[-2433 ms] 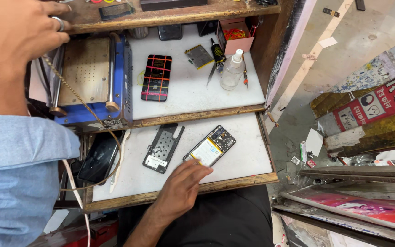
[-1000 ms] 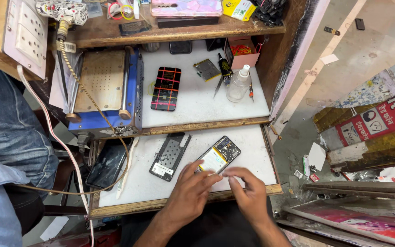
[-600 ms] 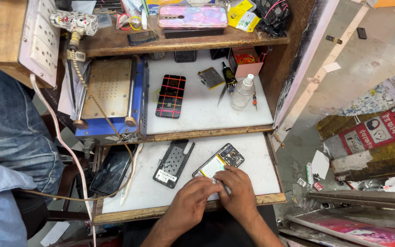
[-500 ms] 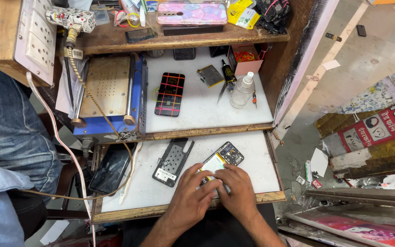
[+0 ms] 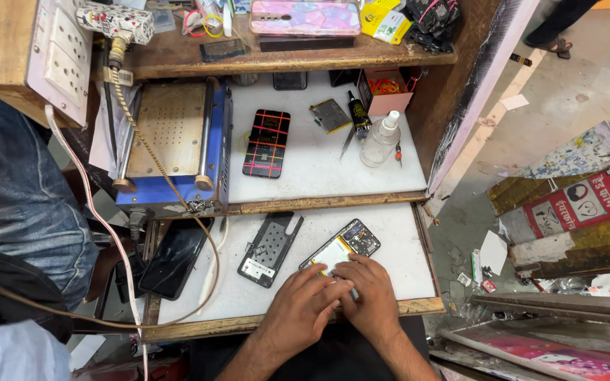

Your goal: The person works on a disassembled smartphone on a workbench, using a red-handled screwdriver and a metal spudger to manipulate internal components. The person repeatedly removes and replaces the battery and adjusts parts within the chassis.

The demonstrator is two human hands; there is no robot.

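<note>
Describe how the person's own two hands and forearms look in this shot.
Both hands are bare: no gloves, rings, watch or bands show on the left hand or the right hand. The forearms are bare too, with no sleeves reaching as far as the picture shows them. Fingers are closed together, nails short as far as can be told. No cables or markings are on them.

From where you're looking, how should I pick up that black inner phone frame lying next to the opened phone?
Probably by its two long edges near the middle, coming straight down from above. The black inner frame lies flat and tilted on the white pull-out tray, with bare tray along both long sides. Both hands, left hand and right hand, rest on the opened phone beside it.
</note>
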